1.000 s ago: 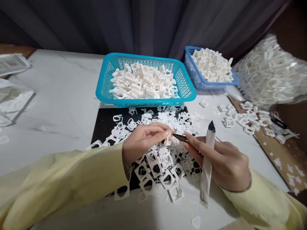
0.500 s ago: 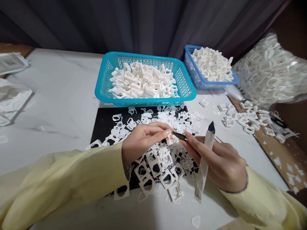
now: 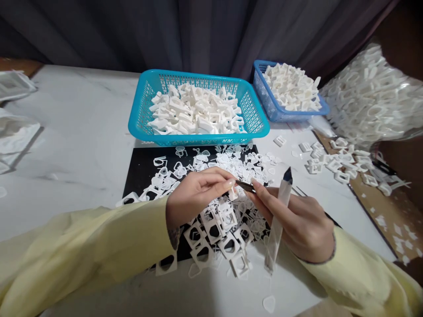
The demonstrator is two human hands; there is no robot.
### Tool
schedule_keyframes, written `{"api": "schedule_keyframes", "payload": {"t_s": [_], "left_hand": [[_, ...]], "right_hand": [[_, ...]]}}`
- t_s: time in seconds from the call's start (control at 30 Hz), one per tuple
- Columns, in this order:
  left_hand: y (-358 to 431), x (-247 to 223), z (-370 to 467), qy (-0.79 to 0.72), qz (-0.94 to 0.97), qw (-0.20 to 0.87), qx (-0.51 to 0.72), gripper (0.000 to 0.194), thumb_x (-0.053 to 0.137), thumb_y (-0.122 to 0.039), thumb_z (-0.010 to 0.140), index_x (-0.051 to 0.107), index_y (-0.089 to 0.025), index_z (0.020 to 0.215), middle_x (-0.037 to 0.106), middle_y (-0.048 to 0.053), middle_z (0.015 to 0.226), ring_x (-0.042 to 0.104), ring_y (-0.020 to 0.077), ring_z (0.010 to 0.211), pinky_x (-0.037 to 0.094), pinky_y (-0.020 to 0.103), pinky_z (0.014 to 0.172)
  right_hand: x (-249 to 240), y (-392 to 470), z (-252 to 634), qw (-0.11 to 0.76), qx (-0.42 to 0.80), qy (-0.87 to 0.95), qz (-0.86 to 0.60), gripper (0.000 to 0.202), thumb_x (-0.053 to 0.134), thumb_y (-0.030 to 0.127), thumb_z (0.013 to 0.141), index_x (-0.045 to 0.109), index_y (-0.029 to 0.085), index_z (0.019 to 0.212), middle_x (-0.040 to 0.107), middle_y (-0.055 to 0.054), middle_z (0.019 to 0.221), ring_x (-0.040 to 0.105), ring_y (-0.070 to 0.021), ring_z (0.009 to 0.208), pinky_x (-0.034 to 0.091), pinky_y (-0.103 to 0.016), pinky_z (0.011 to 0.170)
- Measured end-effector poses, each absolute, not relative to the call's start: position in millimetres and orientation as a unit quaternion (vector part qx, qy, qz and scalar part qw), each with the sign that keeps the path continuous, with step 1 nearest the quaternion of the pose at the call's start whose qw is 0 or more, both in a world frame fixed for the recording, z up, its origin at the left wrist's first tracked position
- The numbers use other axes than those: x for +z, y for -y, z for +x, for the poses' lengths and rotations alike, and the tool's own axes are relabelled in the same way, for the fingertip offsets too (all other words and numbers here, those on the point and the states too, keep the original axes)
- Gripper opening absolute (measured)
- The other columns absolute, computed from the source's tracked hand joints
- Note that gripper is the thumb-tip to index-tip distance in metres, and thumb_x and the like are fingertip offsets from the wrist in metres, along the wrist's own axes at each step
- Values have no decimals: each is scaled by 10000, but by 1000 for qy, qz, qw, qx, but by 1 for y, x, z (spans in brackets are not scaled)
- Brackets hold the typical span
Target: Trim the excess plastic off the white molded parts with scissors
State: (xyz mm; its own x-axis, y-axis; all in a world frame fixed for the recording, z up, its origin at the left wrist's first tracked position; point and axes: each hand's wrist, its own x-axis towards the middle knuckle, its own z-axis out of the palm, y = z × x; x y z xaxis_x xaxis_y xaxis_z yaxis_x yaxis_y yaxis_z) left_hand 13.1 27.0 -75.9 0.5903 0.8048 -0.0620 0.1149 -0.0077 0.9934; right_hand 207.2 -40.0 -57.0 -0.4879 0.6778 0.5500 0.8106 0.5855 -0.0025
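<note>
My left hand point(image 3: 198, 191) is closed, thumb and fingers pinching a small white plastic part point(image 3: 232, 194) above the pile. My right hand point(image 3: 302, 220) is closed round a slim dark blade-like tool point(image 3: 245, 186), whose tip meets the part at the left fingertips. Across the right hand's fingers slants a flat, white-wrapped strip point(image 3: 278, 224) with a dark pointed end; how it joins the tool is hidden. Under both hands, many white plastic frames and thin rings point(image 3: 211, 229) lie heaped on a black mat point(image 3: 139, 165).
Behind the mat stands a turquoise basket point(image 3: 198, 140) of white parts. A blue basket point(image 3: 287, 115) of similar parts is beyond it, beside a bulging clear bag point(image 3: 373, 97). Loose white pieces point(image 3: 343, 163) lie at the right. White packets point(image 3: 16, 136) rest at the left edge.
The view has shifted very slightly. The right hand and the white-wrapped strip have moved a little left; both hands keep their grip on the part and the tool.
</note>
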Motion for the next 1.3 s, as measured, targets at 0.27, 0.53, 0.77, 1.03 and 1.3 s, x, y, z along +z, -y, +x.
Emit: {"api": "schedule_keyframes", "payload": {"t_s": [0.27, 0.53, 0.77, 1.03, 1.3], "left_hand": [[-28, -77, 14, -358, 653, 601, 289, 237, 531, -243, 846, 665, -141, 681, 629, 70, 936, 585, 158, 896, 443, 255, 813], [-27, -77, 14, -356, 648, 607, 290, 244, 524, -252, 849, 650, -154, 664, 634, 61, 924, 582, 156, 870, 445, 255, 805], [-29, -76, 13, -337, 633, 635, 286, 266, 501, -246, 863, 630, -156, 648, 632, 56, 905, 585, 159, 880, 433, 257, 810], [-29, -77, 12, -339, 632, 639, 279, 257, 508, -250, 856, 635, -163, 651, 626, 50, 895, 575, 157, 834, 437, 276, 795], [-29, -77, 13, -332, 633, 646, 269, 258, 502, -242, 859, 632, -161, 651, 618, 44, 894, 570, 147, 827, 430, 250, 785]], "right_hand": [[-56, 37, 208, 256, -111, 864, -418, 350, 644, 12, 758, 554, -12, 1096, 678, -125, 732, 627, -155, 570, 479, -247, 422], [-55, 39, 212, 267, -128, 858, -420, 344, 675, 58, 749, 579, 22, 1078, 675, -70, 702, 633, -140, 565, 508, -247, 466], [-45, 38, 215, 257, -150, 827, -477, 216, 692, 188, 766, 669, 102, 963, 681, -34, 631, 564, -93, 408, 409, -235, 334], [-49, 38, 217, 249, -111, 838, -472, 203, 646, 212, 807, 636, 179, 1007, 681, 1, 642, 569, -98, 406, 428, -251, 328], [-51, 37, 217, 254, -98, 839, -471, 238, 635, 192, 811, 605, 194, 1048, 696, -6, 691, 625, -127, 483, 479, -261, 364]]}}
